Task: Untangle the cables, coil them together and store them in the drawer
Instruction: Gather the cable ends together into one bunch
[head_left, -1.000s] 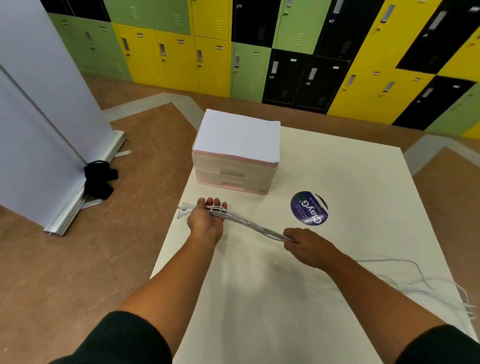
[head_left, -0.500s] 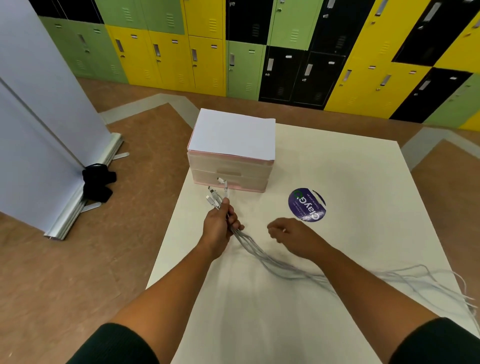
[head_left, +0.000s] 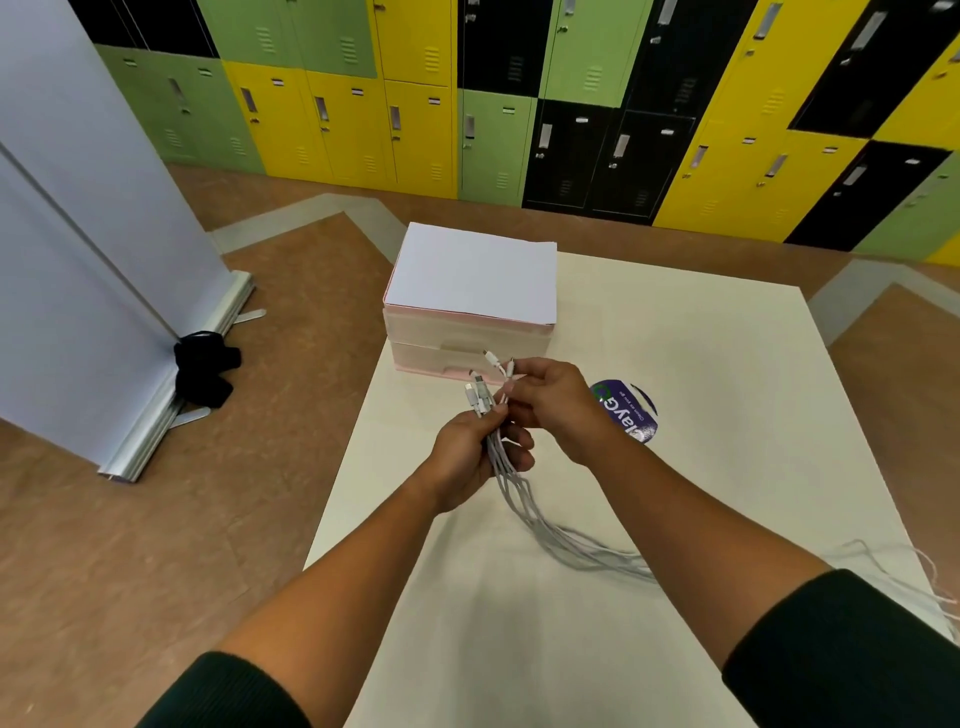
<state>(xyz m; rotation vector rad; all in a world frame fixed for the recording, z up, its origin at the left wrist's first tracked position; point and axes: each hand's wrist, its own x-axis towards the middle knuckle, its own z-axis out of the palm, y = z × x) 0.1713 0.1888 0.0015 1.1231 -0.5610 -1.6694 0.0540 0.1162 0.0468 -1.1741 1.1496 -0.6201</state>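
A bundle of several white cables (head_left: 524, 506) runs from my hands down across the table and under my right forearm toward the right edge. My left hand (head_left: 470, 454) grips the bundle just below its plugs, which stick up above the fist. My right hand (head_left: 553, 397) pinches one or two of the plug ends at the top. The pink two-drawer unit (head_left: 467, 338) with a white top stands just beyond my hands, with both drawers closed.
The cream table (head_left: 701, 415) carries a round purple sticker (head_left: 631, 413) right of my hands. Loose cable ends (head_left: 930, 587) trail near the right edge. A white banner stand (head_left: 93, 249) and black bag (head_left: 202, 371) are on the floor left; lockers line the back.
My left hand has lifted the plug ends upright and moved right. My right hand let go of the middle of the bundle and came up to pinch the plugs.
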